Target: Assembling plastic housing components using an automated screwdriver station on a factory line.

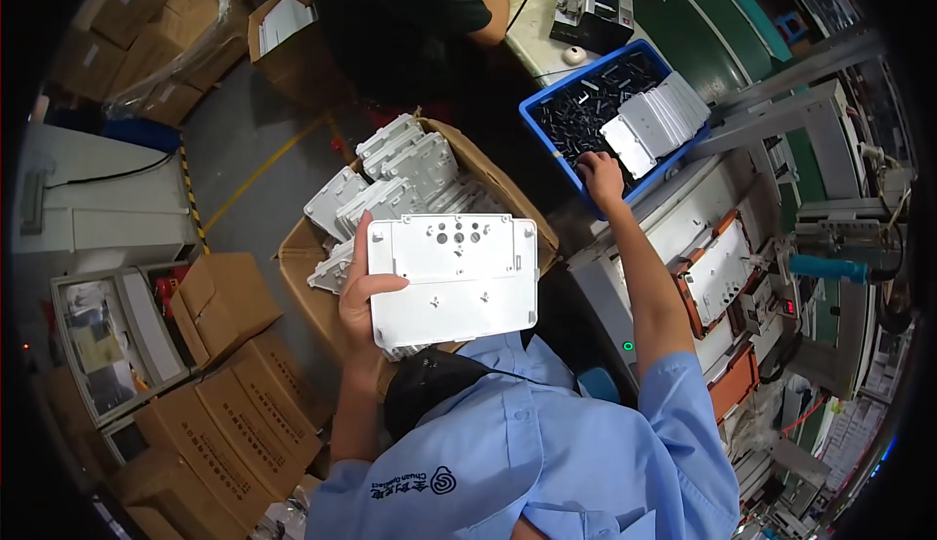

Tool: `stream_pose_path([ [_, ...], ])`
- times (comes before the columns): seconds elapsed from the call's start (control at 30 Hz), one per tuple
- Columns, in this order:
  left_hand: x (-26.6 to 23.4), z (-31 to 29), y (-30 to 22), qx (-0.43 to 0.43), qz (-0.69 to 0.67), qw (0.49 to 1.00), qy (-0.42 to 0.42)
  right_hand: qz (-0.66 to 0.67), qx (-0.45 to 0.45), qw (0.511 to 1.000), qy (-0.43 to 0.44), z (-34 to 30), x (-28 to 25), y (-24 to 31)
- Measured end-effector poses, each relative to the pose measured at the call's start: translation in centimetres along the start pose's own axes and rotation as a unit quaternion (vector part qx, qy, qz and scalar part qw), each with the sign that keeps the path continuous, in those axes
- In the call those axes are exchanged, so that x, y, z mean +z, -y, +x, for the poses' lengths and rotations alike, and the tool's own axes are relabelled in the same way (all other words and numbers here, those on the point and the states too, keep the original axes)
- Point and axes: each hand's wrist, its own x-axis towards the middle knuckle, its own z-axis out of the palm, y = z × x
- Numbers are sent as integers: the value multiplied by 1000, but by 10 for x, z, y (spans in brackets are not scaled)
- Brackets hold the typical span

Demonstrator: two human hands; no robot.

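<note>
Light blue shirt (pixel 586 442), short sleeves (pixel 675 394), pale button (pixel 519 415), chest emblem (pixel 443 481) (dark, rounded)

Dark logo (pixel 443 481) and lettering (pixel 403 484) are printed on the blue shirt (pixel 556 433). Character rows are printed on brown cartons (pixel 234 435) left of the shirt. Red-lit readout (pixel 789 307), right of and above the shirt, can't be resolved.

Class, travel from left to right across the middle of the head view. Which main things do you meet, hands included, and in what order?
White cabinet → left hand → white panel held in it → right hand → orange-rimmed fixture → blue cylindrical handle.
</note>
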Motion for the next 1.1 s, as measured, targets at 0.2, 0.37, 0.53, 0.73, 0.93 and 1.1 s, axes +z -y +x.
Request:
stream_pose_path([
  [0.2,5,10,7,20,2,999,42,55,119,985,-109,7,-1,16],
  [0.37,9,9,14,13,-56,997,45,367,87,923,-79,-27,-71,102],
  [0.53,19,9,9,-61,-73,993,72,521,59,851,28,-102,-142,162],
  [0.73,34,5,12,-13,-62,989,135,411,-8,911,21,-142,-176,182],
  [0.93,42,-7,11,-60,-49,990,119,403,-60,913,-30,-162,-166,176],
  [1.1,31,-9,1,109,285,927,218,558,112,821,30,-182,-153,147],
])
